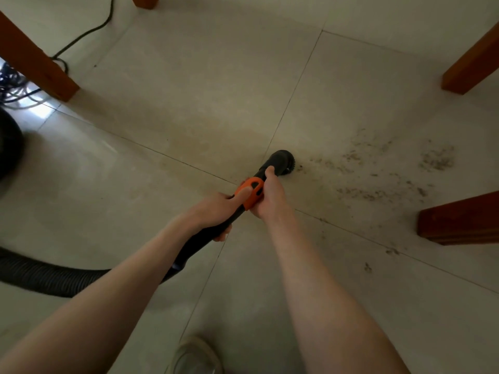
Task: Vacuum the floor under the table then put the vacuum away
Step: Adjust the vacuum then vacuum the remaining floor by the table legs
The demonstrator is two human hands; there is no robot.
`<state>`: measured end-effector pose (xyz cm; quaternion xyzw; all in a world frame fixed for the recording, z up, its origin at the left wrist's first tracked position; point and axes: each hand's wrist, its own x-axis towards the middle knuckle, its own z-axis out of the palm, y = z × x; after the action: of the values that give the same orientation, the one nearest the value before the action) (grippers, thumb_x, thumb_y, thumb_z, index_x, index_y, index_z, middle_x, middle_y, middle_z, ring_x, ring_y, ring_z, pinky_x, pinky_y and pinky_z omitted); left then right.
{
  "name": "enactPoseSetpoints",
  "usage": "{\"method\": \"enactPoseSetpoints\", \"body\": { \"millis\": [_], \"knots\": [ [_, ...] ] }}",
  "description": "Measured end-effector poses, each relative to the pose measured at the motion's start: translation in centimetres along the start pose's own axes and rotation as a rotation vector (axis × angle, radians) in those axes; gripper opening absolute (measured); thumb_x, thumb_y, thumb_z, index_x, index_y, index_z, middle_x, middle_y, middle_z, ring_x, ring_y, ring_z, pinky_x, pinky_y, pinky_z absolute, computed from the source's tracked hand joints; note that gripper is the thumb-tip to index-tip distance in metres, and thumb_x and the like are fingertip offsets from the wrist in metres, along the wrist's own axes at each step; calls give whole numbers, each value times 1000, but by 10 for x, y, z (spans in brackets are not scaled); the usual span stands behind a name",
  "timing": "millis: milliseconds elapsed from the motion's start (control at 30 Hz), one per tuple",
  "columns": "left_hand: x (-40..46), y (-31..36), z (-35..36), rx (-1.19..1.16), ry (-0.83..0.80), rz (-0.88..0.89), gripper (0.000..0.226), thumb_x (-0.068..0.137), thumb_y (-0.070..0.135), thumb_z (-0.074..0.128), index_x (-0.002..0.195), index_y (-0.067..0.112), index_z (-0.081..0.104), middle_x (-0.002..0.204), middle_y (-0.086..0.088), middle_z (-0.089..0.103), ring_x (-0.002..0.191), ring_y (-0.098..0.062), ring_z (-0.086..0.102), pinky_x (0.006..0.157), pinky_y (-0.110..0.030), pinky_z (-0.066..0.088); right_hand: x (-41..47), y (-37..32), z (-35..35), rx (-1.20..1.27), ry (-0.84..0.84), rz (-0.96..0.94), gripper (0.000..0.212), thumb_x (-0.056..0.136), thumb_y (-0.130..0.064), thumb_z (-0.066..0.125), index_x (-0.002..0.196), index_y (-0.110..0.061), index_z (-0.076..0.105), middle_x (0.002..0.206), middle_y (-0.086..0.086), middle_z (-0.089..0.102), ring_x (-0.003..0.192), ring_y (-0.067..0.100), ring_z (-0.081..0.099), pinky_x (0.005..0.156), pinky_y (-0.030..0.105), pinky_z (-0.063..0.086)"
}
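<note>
Two hands grasp the vacuum wand (216,233) out over the tiled floor (189,103). The left hand (216,209) is wrapped round the black tube just behind the orange collar (251,193), its thumb lying along the collar. The right hand (270,197) clasps the tube just ahead of the collar, fingers curled round it and the thumb on top. The round brush nozzle (283,160) at the tip rests on the floor, close to where four tiles meet, and touches the near end of a scatter of dark crumbs (378,168) that spreads away to the right. Behind the hands, the ribbed black hose (40,276) curves off to the left edge of the view, where a dark rounded body (8,147), perhaps the vacuum's canister, is partly cut off. Four wooden table legs (35,58) stand around this patch of floor. A black cord (81,36) trails past the far left leg. A shoe (194,354) shows at the bottom edge.
</note>
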<state>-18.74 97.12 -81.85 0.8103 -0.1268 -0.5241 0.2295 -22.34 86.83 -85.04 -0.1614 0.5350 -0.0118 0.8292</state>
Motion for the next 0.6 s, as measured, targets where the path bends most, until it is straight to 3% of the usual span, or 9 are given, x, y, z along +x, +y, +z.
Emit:
{"method": "enactPoseSetpoints", "body": {
  "millis": [267, 600],
  "knots": [
    [11, 25, 16, 40, -16, 1, 65, 90, 65, 32, 77, 4, 52, 54, -7, 55, 39, -18, 52, 44, -24, 46, 2, -23, -17, 50, 36, -17, 46, 93, -50, 49, 114, -9, 46, 67, 8, 53, 56, 18, 52, 50, 30, 45],
    [11, 19, 16, 7, 27, -3, 63, 90, 65, 34, 75, 5, 50, 52, -7, 55, 35, -16, 51, 42, -23, 45, 7, -20, -14, -50, 26, -53, 48, 95, -48, 46, 120, -7, 47, 69, 9, 55, 58, 19, 54, 55, 31, 49]
  ]
}}
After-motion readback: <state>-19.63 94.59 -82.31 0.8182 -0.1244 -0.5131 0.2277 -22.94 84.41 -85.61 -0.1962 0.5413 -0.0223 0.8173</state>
